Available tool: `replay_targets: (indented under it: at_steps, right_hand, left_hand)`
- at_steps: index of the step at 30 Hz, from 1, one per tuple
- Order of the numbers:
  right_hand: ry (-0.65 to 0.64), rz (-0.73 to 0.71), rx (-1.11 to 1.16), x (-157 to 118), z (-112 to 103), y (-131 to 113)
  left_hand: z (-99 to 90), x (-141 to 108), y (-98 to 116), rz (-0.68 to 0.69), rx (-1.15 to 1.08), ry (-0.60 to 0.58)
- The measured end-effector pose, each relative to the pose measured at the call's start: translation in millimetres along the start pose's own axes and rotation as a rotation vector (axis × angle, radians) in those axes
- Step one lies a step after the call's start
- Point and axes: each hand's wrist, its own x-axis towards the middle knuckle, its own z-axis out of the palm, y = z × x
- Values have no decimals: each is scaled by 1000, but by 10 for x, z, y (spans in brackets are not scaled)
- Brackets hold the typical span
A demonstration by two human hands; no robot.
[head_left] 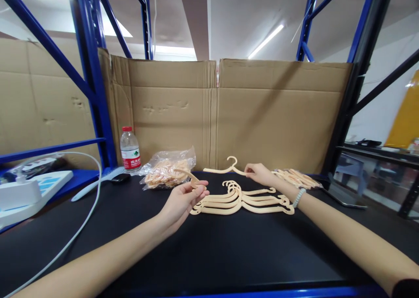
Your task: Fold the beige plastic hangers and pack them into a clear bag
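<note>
My left hand [186,199] pinches a small curved beige hanger piece [186,173], raised over the black tabletop [209,250]. Farther right, my right hand [258,173] has its fingers closed on the right end of a beige hanger [221,170] whose hook points up. Nearer to me, between my forearms, several beige hangers [222,210] lie in an overlapping row with their hooks at the back. A clear plastic bag [168,169] of beige pieces sits behind my left hand. Another bag of beige pieces [297,178] lies beyond my right wrist.
A water bottle [130,151] with a red cap stands at the back left. A white power strip [49,186] and a white cable [88,217] are at the left. A cardboard wall [278,114] closes off the back, between blue rack posts.
</note>
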Motion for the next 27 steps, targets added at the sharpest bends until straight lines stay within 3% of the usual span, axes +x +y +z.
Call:
replay_targets:
  at_steps: [7,14,20,27]
  right_hand:
    - [82,-63,115,-391,-367,-220]
    - [-68,-115,335,-635,-470,-471]
    - [-57,-130,347,-691,-561,-505]
    - [-60,-170,303,-750,-610,-597]
  left_hand:
    - [-7,52,-60,24,-109,30]
    - [-86,105,-127,72,-125,-53]
    - [-50,58,-66,4,-162,-179]
    - [-13,12,-66,7,-157,-132]
